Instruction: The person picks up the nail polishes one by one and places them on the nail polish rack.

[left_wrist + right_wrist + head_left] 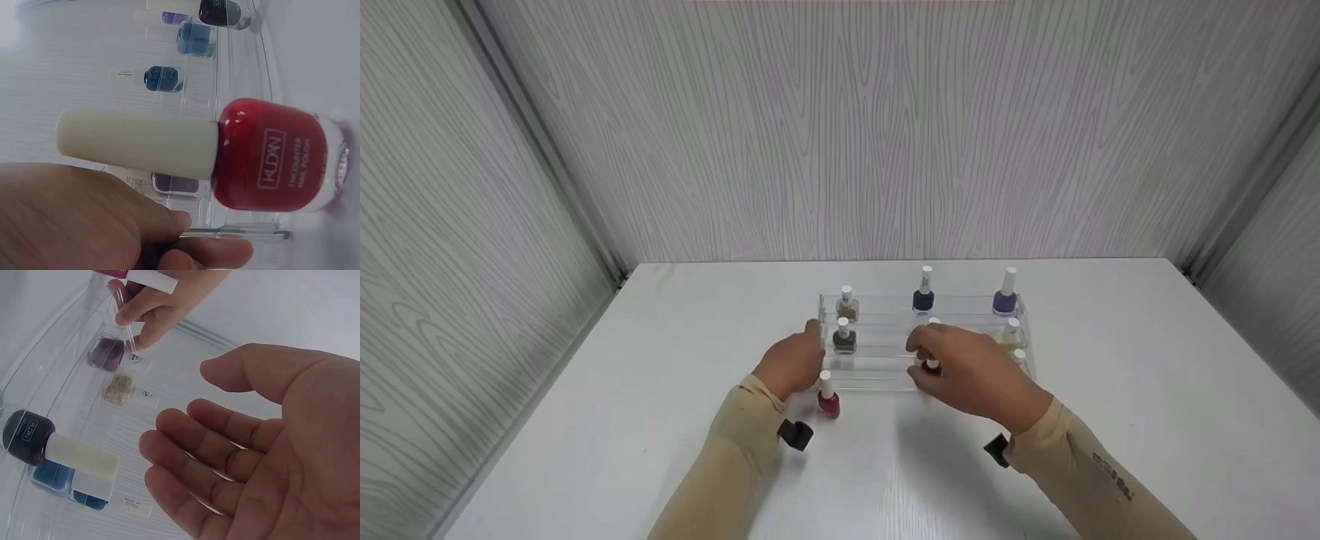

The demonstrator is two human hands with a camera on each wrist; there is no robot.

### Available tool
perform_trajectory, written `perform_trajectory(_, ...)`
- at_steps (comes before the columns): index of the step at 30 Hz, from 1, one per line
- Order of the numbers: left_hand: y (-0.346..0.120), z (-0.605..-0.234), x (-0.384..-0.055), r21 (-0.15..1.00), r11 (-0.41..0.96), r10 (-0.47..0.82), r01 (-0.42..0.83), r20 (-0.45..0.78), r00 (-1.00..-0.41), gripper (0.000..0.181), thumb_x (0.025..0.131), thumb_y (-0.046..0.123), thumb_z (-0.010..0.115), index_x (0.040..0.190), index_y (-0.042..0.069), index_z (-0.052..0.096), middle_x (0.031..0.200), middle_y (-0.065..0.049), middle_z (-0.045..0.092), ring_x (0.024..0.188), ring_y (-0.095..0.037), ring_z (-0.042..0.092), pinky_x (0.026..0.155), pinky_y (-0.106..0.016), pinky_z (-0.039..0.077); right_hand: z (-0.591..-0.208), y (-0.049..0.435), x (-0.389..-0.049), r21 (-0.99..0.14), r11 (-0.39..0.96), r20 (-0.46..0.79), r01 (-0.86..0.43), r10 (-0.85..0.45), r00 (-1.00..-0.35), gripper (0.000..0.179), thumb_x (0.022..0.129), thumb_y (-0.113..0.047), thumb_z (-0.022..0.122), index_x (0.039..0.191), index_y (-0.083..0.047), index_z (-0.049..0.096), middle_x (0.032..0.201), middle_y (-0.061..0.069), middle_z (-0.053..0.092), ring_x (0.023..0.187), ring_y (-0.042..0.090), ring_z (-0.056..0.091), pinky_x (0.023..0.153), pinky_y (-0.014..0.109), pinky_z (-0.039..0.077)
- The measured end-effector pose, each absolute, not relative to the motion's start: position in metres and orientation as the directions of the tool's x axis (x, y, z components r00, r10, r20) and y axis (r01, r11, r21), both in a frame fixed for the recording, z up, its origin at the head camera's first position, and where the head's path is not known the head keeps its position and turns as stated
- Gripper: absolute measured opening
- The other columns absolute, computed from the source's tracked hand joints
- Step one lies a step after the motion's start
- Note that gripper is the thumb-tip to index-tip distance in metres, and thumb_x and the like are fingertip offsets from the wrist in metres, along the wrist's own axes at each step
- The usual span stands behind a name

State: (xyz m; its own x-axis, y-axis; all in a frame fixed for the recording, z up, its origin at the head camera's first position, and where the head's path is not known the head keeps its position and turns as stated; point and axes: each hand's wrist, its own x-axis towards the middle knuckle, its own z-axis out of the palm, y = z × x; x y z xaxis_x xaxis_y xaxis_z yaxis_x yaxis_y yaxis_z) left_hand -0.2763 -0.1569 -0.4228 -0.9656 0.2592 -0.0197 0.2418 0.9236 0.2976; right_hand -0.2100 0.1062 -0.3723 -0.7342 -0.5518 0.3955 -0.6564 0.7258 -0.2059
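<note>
A clear stepped nail polish rack [877, 373] stands on the table. My left hand [791, 364] pinches its left side panel between thumb and fingers. Just in front of that corner, a red nail polish bottle [270, 154] with a white cap stands on the table. Over the right half of the rack is my right hand [979, 371], thumb apart from loosely bent fingers and nothing held, as the right wrist view [264, 439] shows. Close to its fingertips, a dark nail polish bottle [28, 439] sits on the front tier, partly hidden by the hand in the head view.
On the upper tiers stand a glittery bottle [847, 307], a dark grey one [844, 341], a navy one [923, 300] and a purple one [1004, 301]. Pale yellow bottles [1011, 334] fill the right end. Wood-grain panels [885, 135] enclose the white table's back and sides.
</note>
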Motion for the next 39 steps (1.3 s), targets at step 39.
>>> perform_trajectory(39,-0.155,-0.420,-0.276,0.277,0.932,0.245,0.232,-0.011,-0.970,0.048,0.108,0.013,0.050,0.146,-0.013,0.036,0.098,-0.024,0.071,0.083,-0.031,0.069,0.077,-0.048,0.056,-0.417,0.017,-0.235,-0.358,0.678,0.128,-0.642,-0.645,-0.753,0.024,0.092,-0.030,0.078,0.101,-0.010,0.067,0.095,0.006,0.071,0.083,0.019,0.063,0.072,0.038,0.052)
